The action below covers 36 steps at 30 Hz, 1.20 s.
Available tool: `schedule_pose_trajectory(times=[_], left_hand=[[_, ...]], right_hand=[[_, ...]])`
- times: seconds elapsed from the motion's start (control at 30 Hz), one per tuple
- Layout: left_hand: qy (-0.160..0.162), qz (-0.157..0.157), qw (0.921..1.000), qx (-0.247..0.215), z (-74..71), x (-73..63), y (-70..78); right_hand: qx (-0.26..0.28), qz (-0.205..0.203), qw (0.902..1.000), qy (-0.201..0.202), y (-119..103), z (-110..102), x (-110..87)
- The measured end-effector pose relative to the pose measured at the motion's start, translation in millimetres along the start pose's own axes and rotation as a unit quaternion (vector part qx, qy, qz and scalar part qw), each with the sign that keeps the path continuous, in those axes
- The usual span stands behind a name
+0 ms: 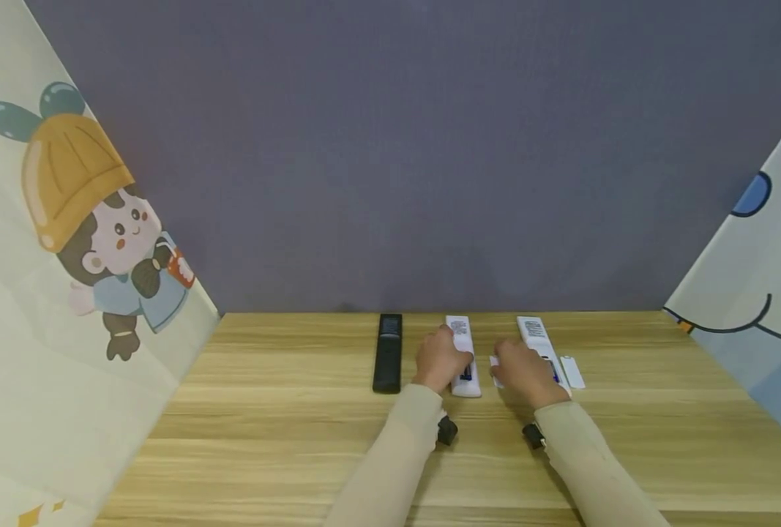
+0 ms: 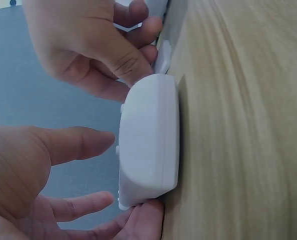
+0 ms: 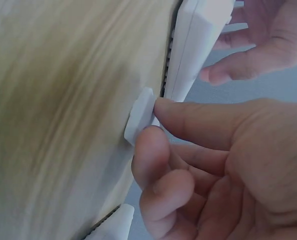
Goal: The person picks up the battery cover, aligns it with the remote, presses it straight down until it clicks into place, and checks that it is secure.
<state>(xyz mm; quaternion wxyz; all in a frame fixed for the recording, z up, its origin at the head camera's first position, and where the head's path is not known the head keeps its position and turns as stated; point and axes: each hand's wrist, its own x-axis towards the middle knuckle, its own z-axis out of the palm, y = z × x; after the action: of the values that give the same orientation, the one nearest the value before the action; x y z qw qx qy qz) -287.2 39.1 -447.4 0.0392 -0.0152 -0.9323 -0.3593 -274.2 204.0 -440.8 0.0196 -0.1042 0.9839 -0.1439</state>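
Note:
A white remote control (image 1: 460, 333) lies back side up in the middle, with dark batteries (image 1: 466, 373) showing in its uncovered compartment. My left hand (image 1: 440, 359) is at its left side; in the left wrist view, fingertips touch the side of the remote (image 2: 148, 135) while the thumb stands slightly apart from it. On its other side my right hand (image 1: 525, 372) pinches a small white battery cover (image 3: 140, 116) between thumb and index finger, close to the tabletop. Part of that cover is hidden behind the fingers.
To the right lies a second white remote (image 1: 533, 331), its batteries partly visible, with another white cover (image 1: 572, 372) beside it. A black remote (image 1: 387, 355) lies left of my left hand. Behind the wooden table (image 1: 265, 410) stands a grey panel (image 1: 390, 161).

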Motion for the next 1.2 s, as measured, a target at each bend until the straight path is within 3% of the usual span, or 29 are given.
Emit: schedule_pose_trajectory(times=[0.13, 0.37, 0.73, 1.0, 1.2], left_hand=[[0.014, 0.017, 0.9996, 0.018, 2.8, -2.5, 1.1], [0.020, 0.014, 0.9990, 0.038, 6.9, -4.0, 2.1], [0.024, 0.006, 0.9994, 0.024, 6.9, -4.1, 1.6], [0.024, -0.001, 0.9997, 0.005, 8.0, -2.0, 1.7], [0.013, -0.025, 0.9995, -0.015, 10.0, 1.1, 0.8]], right_hand=[[-0.003, 0.001, 1.0000, 0.006, 0.2, 1.1, -0.7], [0.001, -0.002, 0.9999, 0.013, 0.9, 4.8, 0.2], [-0.005, -0.001, 0.9991, 0.043, -4.2, 7.1, 1.0], [-0.002, -0.036, 0.9960, 0.082, -7.1, 6.6, 0.3], [0.008, -0.037, 0.9956, 0.086, -5.9, 5.4, 0.5]])
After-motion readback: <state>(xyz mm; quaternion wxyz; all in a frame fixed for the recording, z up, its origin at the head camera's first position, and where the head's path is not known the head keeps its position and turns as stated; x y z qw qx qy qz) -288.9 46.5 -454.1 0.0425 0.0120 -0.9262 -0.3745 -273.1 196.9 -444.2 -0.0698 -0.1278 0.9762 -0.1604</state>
